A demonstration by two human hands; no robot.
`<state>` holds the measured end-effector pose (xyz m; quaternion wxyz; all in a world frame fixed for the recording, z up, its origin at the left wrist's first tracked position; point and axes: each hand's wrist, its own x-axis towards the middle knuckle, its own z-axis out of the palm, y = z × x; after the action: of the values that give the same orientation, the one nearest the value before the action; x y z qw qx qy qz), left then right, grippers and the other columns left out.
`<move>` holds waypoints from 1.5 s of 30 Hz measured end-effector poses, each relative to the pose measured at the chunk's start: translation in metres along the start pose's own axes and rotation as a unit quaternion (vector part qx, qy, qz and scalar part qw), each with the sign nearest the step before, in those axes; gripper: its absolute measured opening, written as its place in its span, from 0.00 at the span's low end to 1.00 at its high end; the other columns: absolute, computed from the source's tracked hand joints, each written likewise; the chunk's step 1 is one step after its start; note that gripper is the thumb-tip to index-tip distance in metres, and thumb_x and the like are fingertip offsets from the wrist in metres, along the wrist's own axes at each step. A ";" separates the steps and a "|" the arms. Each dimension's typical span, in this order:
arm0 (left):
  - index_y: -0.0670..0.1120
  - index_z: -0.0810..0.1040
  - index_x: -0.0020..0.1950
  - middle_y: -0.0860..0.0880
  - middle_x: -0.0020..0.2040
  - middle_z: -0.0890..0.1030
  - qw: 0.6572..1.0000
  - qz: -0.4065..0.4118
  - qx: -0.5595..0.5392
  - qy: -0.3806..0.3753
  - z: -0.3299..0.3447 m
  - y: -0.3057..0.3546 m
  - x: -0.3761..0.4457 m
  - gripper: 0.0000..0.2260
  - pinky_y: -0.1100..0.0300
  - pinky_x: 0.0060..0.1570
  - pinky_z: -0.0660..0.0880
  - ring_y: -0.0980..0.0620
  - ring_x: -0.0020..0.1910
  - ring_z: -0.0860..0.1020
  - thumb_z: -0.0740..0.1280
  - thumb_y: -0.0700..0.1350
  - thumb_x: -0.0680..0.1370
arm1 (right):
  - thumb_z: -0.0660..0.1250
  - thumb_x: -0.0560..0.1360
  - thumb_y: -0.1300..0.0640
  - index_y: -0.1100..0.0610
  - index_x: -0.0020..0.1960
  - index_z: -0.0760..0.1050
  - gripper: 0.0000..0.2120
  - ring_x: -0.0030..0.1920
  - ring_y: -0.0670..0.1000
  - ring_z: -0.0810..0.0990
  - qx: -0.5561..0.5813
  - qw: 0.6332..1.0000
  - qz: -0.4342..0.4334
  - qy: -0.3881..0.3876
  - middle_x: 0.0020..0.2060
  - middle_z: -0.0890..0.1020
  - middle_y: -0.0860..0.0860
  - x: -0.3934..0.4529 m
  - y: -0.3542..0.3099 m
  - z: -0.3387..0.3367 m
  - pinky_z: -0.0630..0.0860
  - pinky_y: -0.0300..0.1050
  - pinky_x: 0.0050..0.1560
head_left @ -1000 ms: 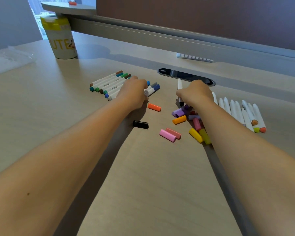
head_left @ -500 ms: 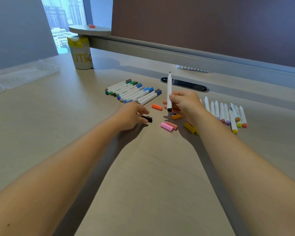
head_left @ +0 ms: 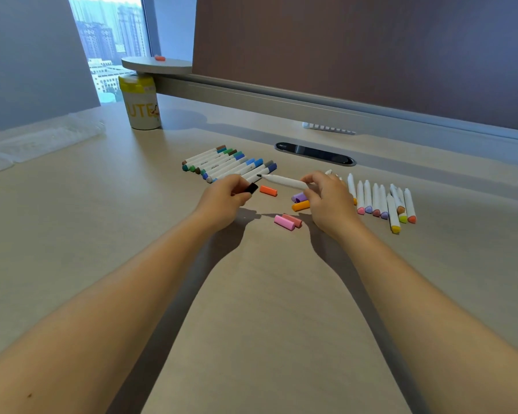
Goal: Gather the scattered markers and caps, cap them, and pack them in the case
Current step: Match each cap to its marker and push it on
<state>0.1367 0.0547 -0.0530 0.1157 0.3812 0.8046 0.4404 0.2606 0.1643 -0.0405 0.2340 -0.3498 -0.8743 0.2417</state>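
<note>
My left hand pinches a black cap, its open end facing right. My right hand holds an uncapped white marker level, black tip pointing left, a short gap from the cap. Behind my left hand lies a row of capped markers. To the right of my right hand lies a row of uncapped white markers. Loose caps sit on the desk: orange, pink, salmon, purple and amber.
A clear plastic case lies at the far left of the desk. A white and yellow cup stands at the back under a round shelf. A black cable slot and a partition rail run behind the markers.
My left hand lifted the black cap off the desk. My right hand swung the marker from upright to level, tip toward the cap. The view tilted up a little.
</note>
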 end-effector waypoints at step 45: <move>0.39 0.70 0.63 0.49 0.38 0.70 0.984 -0.090 -0.151 0.024 0.026 0.045 0.051 0.14 0.64 0.39 0.70 0.56 0.35 0.69 0.55 0.44 0.81 | 0.58 0.80 0.57 0.66 0.51 0.75 0.12 0.34 0.45 0.75 0.150 0.987 0.040 0.049 0.33 0.73 0.50 0.033 0.015 0.001 0.79 0.37 0.43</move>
<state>0.1389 0.1223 -0.0246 0.1916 0.2746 0.7623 0.5539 0.2456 0.1977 -0.0420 0.3168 -0.3569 -0.8008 0.3619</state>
